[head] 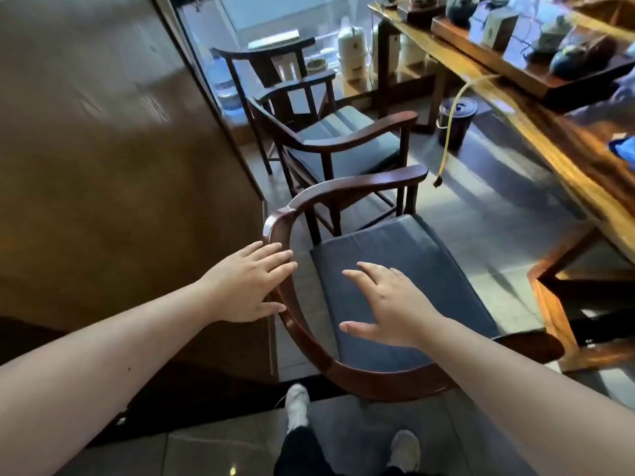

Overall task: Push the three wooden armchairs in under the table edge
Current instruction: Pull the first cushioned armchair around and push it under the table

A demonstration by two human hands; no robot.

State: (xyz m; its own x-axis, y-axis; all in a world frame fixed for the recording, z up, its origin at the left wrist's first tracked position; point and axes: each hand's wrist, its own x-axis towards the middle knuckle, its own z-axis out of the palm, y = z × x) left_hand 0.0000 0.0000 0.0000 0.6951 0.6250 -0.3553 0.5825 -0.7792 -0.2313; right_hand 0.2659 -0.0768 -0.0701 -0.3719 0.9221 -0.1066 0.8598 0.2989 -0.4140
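Note:
Three dark wooden armchairs with grey-blue cushions stand in a row along the wall. The nearest armchair has a curved back rail right in front of me. My left hand hovers open at the left bend of that rail, fingers spread. My right hand is open above its seat cushion, holding nothing. The second armchair stands behind it, and the third armchair is farthest back by the window. The long wooden table runs along the right, apart from all three chairs.
A brown wall panel closes off the left side. A dark lidded bucket and a hanging yellow hose sit by the table. Teaware on a tray covers the tabletop. A table leg frame stands at right. My feet are on the tiled floor.

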